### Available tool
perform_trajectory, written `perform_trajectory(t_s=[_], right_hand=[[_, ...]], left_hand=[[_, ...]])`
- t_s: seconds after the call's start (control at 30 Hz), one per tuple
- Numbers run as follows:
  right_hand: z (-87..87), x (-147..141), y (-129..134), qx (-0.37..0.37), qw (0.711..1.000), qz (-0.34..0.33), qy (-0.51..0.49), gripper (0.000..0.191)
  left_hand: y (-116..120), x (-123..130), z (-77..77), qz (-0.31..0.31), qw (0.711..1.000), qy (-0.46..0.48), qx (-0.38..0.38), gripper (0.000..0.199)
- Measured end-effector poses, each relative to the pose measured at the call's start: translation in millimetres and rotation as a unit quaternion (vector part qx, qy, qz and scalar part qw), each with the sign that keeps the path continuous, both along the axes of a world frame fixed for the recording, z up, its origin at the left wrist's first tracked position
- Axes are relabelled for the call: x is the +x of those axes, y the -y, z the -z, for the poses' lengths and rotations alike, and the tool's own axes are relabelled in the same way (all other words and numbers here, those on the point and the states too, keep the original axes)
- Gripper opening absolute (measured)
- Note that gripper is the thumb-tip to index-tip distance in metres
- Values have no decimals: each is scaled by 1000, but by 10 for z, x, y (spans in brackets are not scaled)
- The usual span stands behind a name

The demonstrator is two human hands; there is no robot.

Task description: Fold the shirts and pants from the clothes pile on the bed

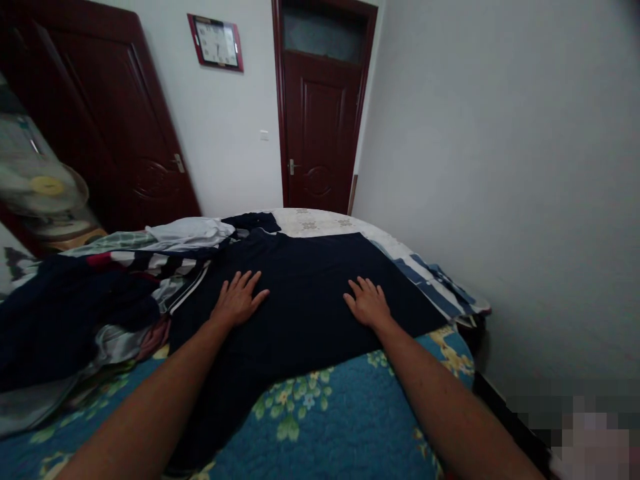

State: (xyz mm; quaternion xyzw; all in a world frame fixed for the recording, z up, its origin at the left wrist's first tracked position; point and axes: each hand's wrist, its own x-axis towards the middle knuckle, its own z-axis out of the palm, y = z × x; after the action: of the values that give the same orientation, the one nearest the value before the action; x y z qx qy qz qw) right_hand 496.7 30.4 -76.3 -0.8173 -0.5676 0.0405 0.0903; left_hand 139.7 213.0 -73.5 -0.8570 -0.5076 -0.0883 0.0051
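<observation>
Bed (370,440), blue floral quilt (320,417) near and pale patterned sheet (323,221) far, carries a dark garment (305,287) mid-bed, opened wide, I'd guess to lie flat, with a clothes pile (65,307) against its left edge and blue-and-white clothing (425,281) along its right. Left hand (239,301) and right hand (369,303) rest on it well apart, palms down, fingers spread, clamped on nothing, likely to hold the cloth smooth. Edge margins: tight left at the pile, quilt showing near between the forearms (160,400), sheet showing past the far edge.
</observation>
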Motion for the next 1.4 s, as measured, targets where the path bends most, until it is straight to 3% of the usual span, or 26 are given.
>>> perform_trajectory(t_s=[0.23, 0.47, 0.67, 0.77, 0.83, 0.93, 1.0, 1.07, 1.23, 1.4], right_hand=[[-35, 117, 169, -9, 996, 83, -21, 77], [58, 360, 564, -9, 992, 127, 1, 79], [177, 467, 945, -7, 990, 137, 35, 82], [177, 431, 1031, -4, 988, 147, 52, 81], [135, 359, 1035, 3, 986, 154, 72, 76], [19, 163, 975, 25, 991, 93, 94, 66], [-71, -32, 900, 42, 996, -1, 80, 63], [-145, -269, 796, 53, 993, -95, 48, 63], [-199, -840, 371, 7, 970, -242, -5, 64], [-151, -1015, -322, -19, 969, -247, -18, 69]], left_hand=[[277, -112, -1, 9, 999, -23, -22, 80], [508, -356, 71, -24, 999, -43, -22, 76], [798, -612, 132, -102, 992, -73, -7, 83], [905, -599, 56, -134, 988, -79, -5, 85], [965, -478, -59, -123, 990, -66, -10, 83], [1088, -151, -235, -14, 999, -23, -41, 79], [1200, 89, -287, 79, 993, -6, -87, 78], [1311, 276, -268, 128, 986, -1, -109, 78], [1442, 351, -129, 140, 985, 28, -96, 87], [1417, 251, -125, 148, 982, 34, -115, 99]])
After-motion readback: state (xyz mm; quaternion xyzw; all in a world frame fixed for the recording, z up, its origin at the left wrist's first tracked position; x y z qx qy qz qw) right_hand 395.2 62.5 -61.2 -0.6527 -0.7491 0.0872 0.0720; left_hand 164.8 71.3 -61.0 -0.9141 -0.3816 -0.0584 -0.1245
